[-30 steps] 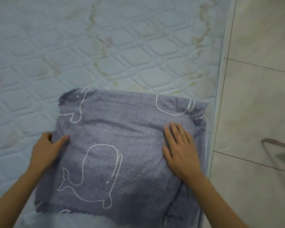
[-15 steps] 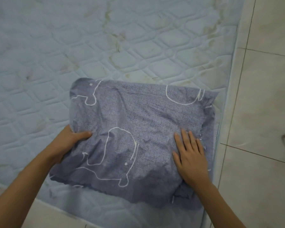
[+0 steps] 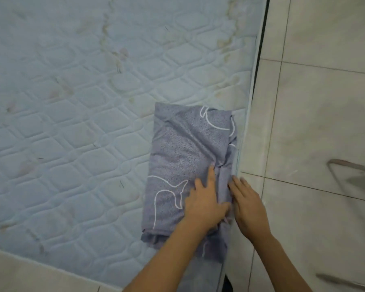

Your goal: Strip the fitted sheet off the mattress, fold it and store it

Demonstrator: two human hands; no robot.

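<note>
1. Fitted sheet [image 3: 183, 144] lies folded narrow on the bare mattress [image 3: 93, 123], at its right edge near the front corner.
2. Likely light, soft and limp, and the layers will slide. Pinch all layers at a folded edge.
3. Left hand [image 3: 207, 203]: fingers straight and apart, pressing flat on the sheet. Right hand [image 3: 250, 209]: fingers straight and together, against the sheet's right edge.
4. Count: one sheet, one mattress.

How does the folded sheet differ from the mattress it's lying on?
The folded sheet is grey-blue with white outline drawings; the mattress is pale, quilted and stained. The sheet is a narrow creased bundle; the mattress lies flat and fills most of the view. Both have fabric surfaces.
</note>
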